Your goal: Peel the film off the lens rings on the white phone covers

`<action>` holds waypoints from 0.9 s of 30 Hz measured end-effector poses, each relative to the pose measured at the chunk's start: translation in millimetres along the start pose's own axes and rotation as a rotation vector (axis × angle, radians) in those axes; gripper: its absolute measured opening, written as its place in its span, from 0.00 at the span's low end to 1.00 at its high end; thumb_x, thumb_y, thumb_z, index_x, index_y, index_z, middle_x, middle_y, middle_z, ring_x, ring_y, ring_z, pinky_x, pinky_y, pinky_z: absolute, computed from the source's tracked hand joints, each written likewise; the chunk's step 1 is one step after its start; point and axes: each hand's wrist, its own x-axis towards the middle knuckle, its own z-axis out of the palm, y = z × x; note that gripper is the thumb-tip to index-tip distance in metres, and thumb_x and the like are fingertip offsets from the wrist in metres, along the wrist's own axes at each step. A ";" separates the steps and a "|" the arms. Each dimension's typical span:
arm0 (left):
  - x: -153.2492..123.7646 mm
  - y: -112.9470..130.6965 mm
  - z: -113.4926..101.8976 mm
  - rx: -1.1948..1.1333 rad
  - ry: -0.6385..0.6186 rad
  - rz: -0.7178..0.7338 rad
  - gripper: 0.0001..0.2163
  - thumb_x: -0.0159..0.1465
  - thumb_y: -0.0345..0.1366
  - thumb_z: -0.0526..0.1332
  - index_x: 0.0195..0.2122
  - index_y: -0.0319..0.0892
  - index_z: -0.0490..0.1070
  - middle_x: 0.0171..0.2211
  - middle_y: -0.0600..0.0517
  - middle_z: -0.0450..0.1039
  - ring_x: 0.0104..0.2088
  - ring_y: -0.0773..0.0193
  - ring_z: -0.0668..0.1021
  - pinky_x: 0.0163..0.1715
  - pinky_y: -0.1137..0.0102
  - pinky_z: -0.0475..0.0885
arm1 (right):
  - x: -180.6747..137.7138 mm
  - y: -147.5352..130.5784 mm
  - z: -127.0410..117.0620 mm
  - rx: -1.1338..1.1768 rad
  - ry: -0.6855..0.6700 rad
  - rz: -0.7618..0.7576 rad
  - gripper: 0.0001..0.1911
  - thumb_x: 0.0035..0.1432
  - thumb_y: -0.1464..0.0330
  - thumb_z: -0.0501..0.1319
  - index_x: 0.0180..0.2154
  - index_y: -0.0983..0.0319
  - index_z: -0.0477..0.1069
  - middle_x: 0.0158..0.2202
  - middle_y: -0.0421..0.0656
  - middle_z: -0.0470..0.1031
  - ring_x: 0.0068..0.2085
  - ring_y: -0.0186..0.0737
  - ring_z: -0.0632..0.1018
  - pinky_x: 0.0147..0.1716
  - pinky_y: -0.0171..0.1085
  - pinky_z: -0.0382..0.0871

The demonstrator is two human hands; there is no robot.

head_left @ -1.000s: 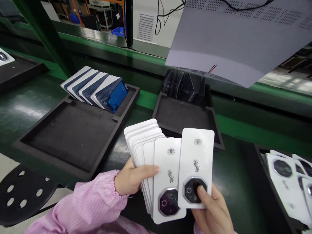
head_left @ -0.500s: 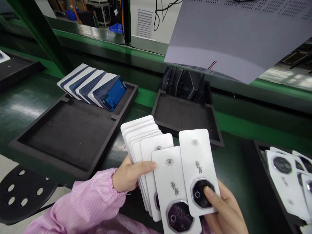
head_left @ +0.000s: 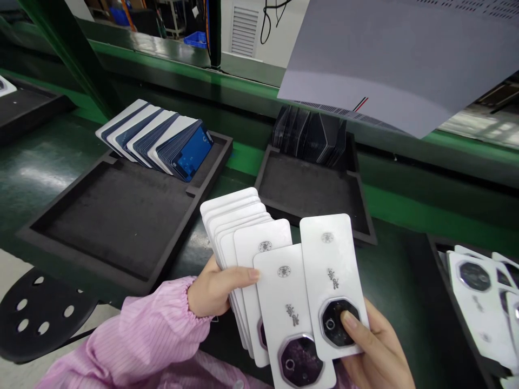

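Resting beyond the fanned covers [head_left: 259,254] is a tray [head_left: 302,189].

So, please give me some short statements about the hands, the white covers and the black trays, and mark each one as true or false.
1. The left hand holds a fanned stack of white rectangular covers. True.
2. The right hand grips a single white cover, thumb on its dark octagonal camera ring. True.
3. The blue-and-white panels fill the large black foam tray from end to end. False: they lean in a row at its far end only.
4. The dark panels lie flat at the near end of the smaller black foam tray. False: they stand leaning at its far end.
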 end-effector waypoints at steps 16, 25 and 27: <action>-0.8 -4.6 -3.8 0.004 -0.137 0.113 0.21 0.58 0.34 0.63 0.53 0.43 0.67 0.40 0.48 0.79 0.43 0.51 0.79 0.38 0.64 0.76 | 6.5 -5.2 -3.5 0.053 -0.072 0.107 0.17 0.46 0.68 0.67 0.42 0.60 0.76 0.33 0.48 0.80 0.35 0.54 0.80 0.35 0.46 0.75; 1.5 -5.1 -2.6 0.012 -0.157 0.118 0.18 0.58 0.34 0.63 0.51 0.42 0.69 0.39 0.47 0.80 0.39 0.54 0.80 0.38 0.64 0.75 | 8.0 -4.4 -6.4 0.010 -0.100 0.112 0.18 0.47 0.67 0.67 0.43 0.60 0.75 0.33 0.48 0.80 0.34 0.54 0.80 0.35 0.47 0.75; 1.0 -5.6 -2.3 -0.007 -0.151 0.106 0.16 0.58 0.34 0.63 0.49 0.42 0.71 0.38 0.48 0.80 0.38 0.55 0.80 0.38 0.66 0.75 | 8.9 -4.8 -6.9 0.013 -0.125 0.133 0.18 0.46 0.67 0.67 0.43 0.59 0.75 0.32 0.47 0.80 0.34 0.54 0.80 0.35 0.48 0.75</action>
